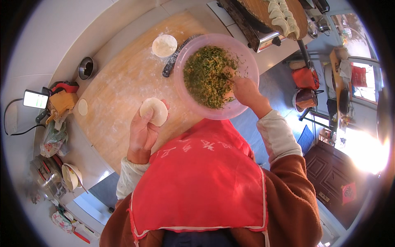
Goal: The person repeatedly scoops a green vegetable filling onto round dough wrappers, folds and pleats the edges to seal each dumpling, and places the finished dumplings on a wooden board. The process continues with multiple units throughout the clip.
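A round dough wrapper (156,111) lies in my left hand (144,129), held up above the floured wooden board (123,80), with the thumb on its face. My right hand (247,92) reaches over the rim of a pink plastic bowl (251,61). Its fingers are closed round a thin utensil, mostly hidden, whose end is in the chopped green and orange filling (208,77). Another flat wrapper (83,107) rests at the board's left edge. Beyond, a small bowl of flour (164,45) stands beside a dark-handled, flour-dusted tool (168,68), partly under the pink bowl.
Folded dumplings (280,23) sit in rows on a round wooden board (256,12) over a gas stove (262,43) at the upper right. At the left are a metal bowl (87,68), a lit screen device (35,99), plastic bags (54,139) and cream bowls (71,176).
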Available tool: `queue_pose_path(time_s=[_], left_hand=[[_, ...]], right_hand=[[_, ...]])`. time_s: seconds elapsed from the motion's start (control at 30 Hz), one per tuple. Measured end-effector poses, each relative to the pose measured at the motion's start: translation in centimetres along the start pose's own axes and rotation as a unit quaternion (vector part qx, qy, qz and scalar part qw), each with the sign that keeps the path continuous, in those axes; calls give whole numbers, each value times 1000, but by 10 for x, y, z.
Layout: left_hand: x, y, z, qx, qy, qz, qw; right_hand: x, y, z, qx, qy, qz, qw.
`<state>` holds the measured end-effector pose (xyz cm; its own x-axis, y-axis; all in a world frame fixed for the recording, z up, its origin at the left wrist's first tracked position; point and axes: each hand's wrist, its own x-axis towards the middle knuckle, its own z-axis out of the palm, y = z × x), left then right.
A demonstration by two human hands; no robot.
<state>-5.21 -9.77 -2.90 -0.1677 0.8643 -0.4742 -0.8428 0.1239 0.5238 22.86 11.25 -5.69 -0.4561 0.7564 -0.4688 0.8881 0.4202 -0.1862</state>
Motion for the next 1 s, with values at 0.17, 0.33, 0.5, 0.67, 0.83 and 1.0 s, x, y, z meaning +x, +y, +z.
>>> queue_pose_path(time_s=[0.17,0.33,0.5,0.67,0.83,1.0], left_hand=[[10,-11,-13,12,23,22,999],[19,-15,7,53,42,21,997],[46,-28,10,93,30,26,995],[73,-42,29,124,18,18,992],[94,-60,55,149,1,-17,989],[114,-77,80,36,-40,-61,997]], right_hand=[[1,15,27,225,83,-48,970],[-4,17,15,369,-24,27,929],[-16,11,2,481,-59,43,873],[-20,15,3,561,-73,41,824],[-28,14,-6,596,-47,34,801],[-38,8,-8,555,42,-19,831]])
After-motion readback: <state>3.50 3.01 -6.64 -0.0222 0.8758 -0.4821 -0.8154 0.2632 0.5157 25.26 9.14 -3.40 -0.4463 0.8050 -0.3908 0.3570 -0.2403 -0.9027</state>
